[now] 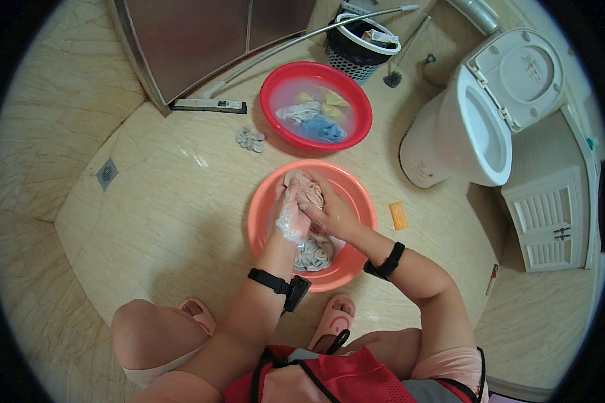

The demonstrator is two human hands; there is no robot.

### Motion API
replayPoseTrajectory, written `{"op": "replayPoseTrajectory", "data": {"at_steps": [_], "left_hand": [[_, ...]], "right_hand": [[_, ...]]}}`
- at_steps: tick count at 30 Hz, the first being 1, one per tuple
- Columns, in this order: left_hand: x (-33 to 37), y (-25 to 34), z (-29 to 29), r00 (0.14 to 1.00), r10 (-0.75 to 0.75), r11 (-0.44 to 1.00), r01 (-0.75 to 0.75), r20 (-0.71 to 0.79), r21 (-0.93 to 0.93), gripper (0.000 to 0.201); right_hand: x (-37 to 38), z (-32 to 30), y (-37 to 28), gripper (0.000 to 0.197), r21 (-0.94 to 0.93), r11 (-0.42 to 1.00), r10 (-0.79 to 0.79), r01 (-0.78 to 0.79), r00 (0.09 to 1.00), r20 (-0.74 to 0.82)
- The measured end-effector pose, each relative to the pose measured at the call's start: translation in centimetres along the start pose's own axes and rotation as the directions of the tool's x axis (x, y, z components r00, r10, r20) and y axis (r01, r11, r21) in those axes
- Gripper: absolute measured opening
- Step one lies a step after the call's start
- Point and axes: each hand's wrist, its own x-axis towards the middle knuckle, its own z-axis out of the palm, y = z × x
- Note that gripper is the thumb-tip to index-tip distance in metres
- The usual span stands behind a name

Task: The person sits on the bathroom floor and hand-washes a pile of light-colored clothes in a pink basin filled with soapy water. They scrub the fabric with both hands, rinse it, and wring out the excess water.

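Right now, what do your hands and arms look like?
Ungloved fingers on left hand and right hand; white foamy suds around left wrist. Black strap on each forearm, the left with a black boxy module. Pale pink short sleeves.

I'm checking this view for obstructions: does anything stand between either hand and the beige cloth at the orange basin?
Nothing visible does. The left hand and right hand both touch the beige cloth directly, over the orange basin. White suds cling around the left wrist, below the cloth in the picture.
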Motion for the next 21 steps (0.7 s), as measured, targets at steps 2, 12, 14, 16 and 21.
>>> {"op": "replayPoseTrajectory", "data": {"at_steps": [2,12,14,16,21], "left_hand": [[0.0,0.7,0.3,0.996,0.008,0.999,-0.005,-0.089,0.032,0.031],[1.4,0.7,-3.5,0.983,-0.18,0.963,0.183,0.034,-0.197,0.014],[0.2,-0.3,-0.7,0.96,-0.277,0.951,0.27,-0.027,-0.149,0.023],[-1.2,-0.9,1.1,0.928,-0.358,0.932,0.349,-0.102,-0.096,0.033],[-1.5,-0.5,0.4,0.908,-0.413,0.867,0.415,0.067,-0.276,0.043]], "right_hand": [[-0.5,-0.5,-2.3,0.048,-0.215,0.976,-0.033,0.04,0.999,0.036],[-0.9,1.1,-9.2,0.016,-0.416,0.85,-0.227,0.323,0.937,0.264],[0.3,0.7,-6.0,0.02,-0.533,0.813,-0.217,0.235,0.971,0.096],[2.0,-0.3,-3.7,0.024,-0.561,0.819,-0.17,0.123,0.985,-0.033],[0.4,0.6,-6.2,0.024,-0.591,0.777,-0.202,0.215,0.975,0.089]]}}
